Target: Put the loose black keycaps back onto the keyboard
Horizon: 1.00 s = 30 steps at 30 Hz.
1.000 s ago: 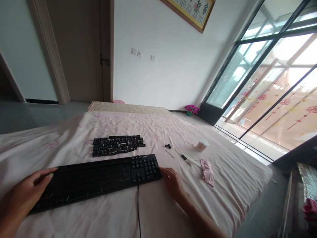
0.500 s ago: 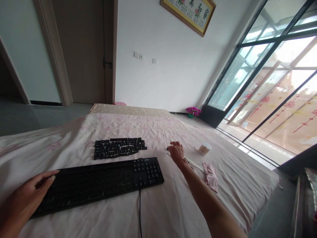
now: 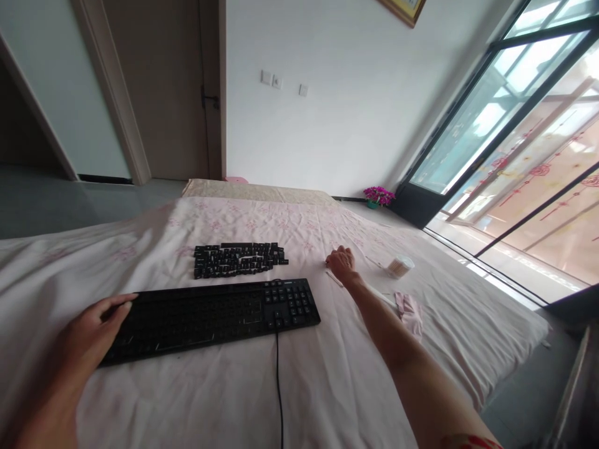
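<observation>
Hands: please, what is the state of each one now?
Left hand: open, resting on the flat black plastic keyboard.
Right hand: on the pink sheet; grip cannot be told.

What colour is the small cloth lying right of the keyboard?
Pale pink. The cloth lies crumpled on the sheet beside the right forearm, seen in the head view.

Bright window glare, warped edges

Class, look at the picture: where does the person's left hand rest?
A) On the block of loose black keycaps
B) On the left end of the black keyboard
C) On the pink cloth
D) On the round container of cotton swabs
B: the left hand lies on the left end of the black keyboard, far from the other three things.
</observation>
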Tool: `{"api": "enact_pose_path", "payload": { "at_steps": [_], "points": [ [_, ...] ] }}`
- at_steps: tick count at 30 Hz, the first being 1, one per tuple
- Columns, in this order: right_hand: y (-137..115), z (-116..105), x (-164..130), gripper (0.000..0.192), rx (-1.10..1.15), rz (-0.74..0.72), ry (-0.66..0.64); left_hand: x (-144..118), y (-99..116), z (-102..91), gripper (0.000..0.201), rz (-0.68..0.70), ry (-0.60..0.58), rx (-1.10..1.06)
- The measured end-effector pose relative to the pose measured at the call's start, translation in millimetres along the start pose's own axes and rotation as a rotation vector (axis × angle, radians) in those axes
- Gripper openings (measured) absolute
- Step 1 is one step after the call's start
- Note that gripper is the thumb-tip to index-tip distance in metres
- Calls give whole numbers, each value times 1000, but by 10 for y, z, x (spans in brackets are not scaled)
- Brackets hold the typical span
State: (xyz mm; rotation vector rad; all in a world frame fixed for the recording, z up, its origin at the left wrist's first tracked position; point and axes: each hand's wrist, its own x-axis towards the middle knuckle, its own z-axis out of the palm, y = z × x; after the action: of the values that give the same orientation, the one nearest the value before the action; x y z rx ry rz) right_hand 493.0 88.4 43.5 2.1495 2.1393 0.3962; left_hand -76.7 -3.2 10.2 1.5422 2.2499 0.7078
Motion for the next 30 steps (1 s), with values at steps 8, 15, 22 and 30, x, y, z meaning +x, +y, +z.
{"api": "enact_pose_path", "payload": {
  "at_steps": [8, 15, 22, 30],
  "points": [
    [-70, -141, -61, 9, 59, -48, 7, -12, -7, -11, 45, -66, -50, -39],
    [-464, -257, -812, 14, 671, -159, 142, -23, 25, -12, 44, -61, -40, -58],
    [-711, -425, -1425, 9, 851, -229, 131, -54, 49, -21, 44, -50, -28, -49],
    [-751, -396, -1518, 11, 825, -212, 56, -54, 48, -14, 44, -54, -26, -51]
  ]
}}
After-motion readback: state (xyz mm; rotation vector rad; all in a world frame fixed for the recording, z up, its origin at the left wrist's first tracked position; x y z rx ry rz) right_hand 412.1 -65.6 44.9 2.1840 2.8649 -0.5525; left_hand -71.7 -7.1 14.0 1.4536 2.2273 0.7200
